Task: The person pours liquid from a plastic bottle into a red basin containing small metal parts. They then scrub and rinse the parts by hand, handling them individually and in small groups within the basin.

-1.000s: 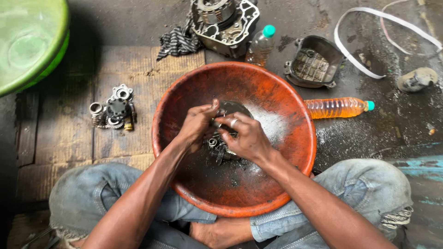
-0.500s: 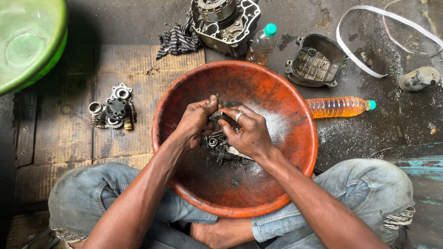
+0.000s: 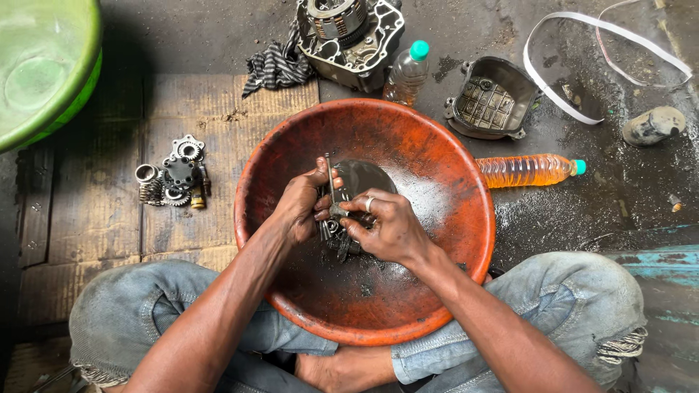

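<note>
Both left hand (image 3: pixel 302 204) and right hand (image 3: pixel 389 229) clamped on greasy gear assembly (image 3: pixel 336 222) at centre of orange basin (image 3: pixel 466 218), bottle (image 3: pixel 528 171) at three o'clock; firm grip advisable, slippery.

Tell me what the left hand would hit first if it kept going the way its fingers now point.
The left hand points right, across the orange basin. It already touches the greasy metal part; just past that is the right hand. Depth is hard to judge.

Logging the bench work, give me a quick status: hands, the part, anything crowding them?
Left hand and right hand both gripping greasy metal part. Held inside orange basin. Nothing in the way.
</note>
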